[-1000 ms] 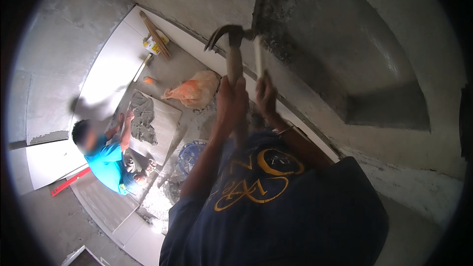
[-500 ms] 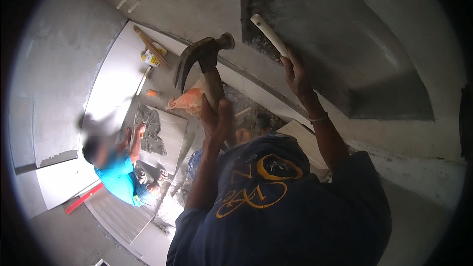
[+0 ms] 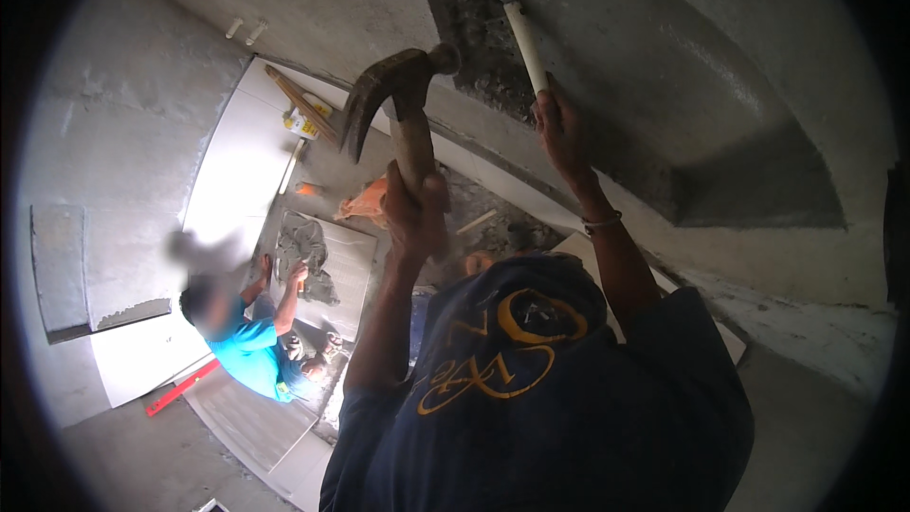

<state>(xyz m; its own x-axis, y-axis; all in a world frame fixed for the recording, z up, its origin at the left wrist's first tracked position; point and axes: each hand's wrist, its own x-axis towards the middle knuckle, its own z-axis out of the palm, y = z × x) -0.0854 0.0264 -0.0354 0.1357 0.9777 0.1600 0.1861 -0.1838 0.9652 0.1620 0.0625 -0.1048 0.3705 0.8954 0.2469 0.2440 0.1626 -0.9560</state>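
My left hand (image 3: 414,211) grips the wooden handle of a claw hammer (image 3: 398,85). The hammer is raised, its head close to a rough, chipped patch of the grey concrete wall (image 3: 474,28). In my right hand (image 3: 561,128) I hold a short white rod (image 3: 526,43) with its tip set against that chipped patch, just to the right of the hammer head. A thin bracelet sits on my right wrist. My dark blue shirt with yellow print (image 3: 531,389) fills the lower middle of the view.
A person in a turquoise shirt (image 3: 251,356) crouches at lower left, hands on grey mortar spread over a large tile (image 3: 332,265). Around them lie white tiles (image 3: 237,171), a red level (image 3: 180,387), an orange bag (image 3: 372,201) and a small yellow container (image 3: 301,123).
The hammer swung away to the left and has come back up toward the wall. My right hand has shifted the white rod higher on the chipped patch.
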